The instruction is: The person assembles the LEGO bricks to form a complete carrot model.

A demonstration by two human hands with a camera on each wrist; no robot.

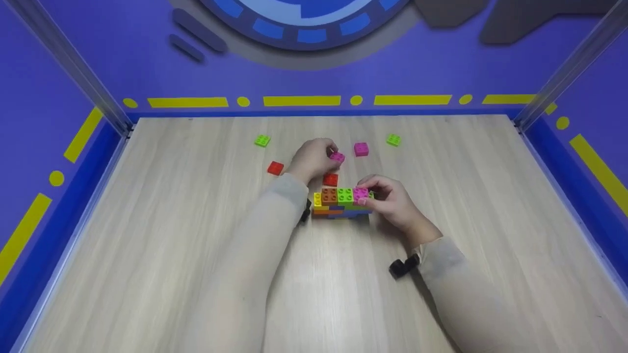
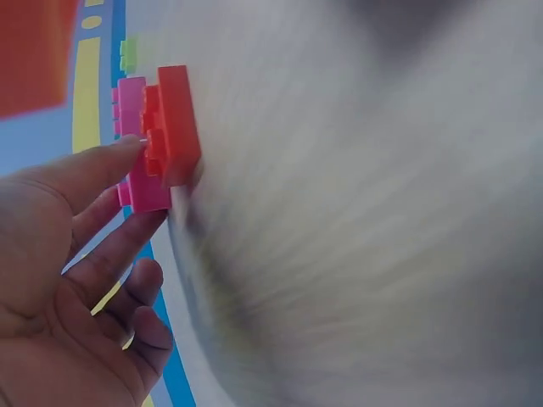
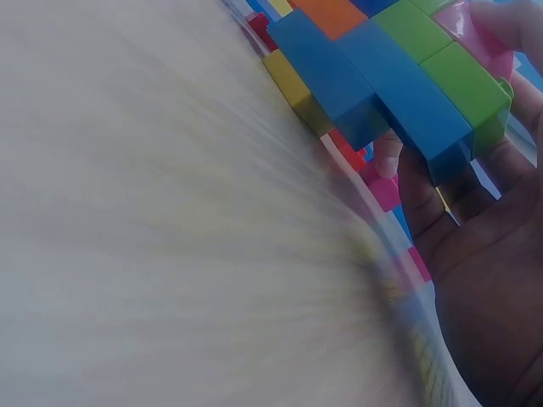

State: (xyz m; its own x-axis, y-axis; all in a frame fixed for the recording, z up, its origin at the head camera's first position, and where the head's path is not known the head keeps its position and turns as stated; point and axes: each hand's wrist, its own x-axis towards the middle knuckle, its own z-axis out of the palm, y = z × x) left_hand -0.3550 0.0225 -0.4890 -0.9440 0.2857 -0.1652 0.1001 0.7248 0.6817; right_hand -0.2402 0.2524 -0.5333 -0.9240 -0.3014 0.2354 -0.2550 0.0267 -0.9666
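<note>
My left hand [image 1: 314, 158] reaches over the table and pinches a small pink toy brick [image 1: 337, 157] between thumb and fingers. In the left wrist view that pink brick [image 2: 146, 193] is partly hidden behind a red brick [image 2: 178, 127]. My right hand [image 1: 395, 201] holds a pink brick [image 1: 360, 194] at the right end of the top row of a built block of bricks [image 1: 337, 208]. Brown and lime green bricks sit beside it in that row. Blue, green, orange and yellow bricks show in the right wrist view of the block [image 3: 399, 85].
A red brick [image 1: 330, 179] lies just behind the block, another red brick [image 1: 275, 168] left of my left hand. Farther back are a pink brick [image 1: 361, 149] and two lime green bricks, one left [image 1: 262, 140], one right [image 1: 393, 139]. Blue walls border the wooden table [image 1: 162, 220].
</note>
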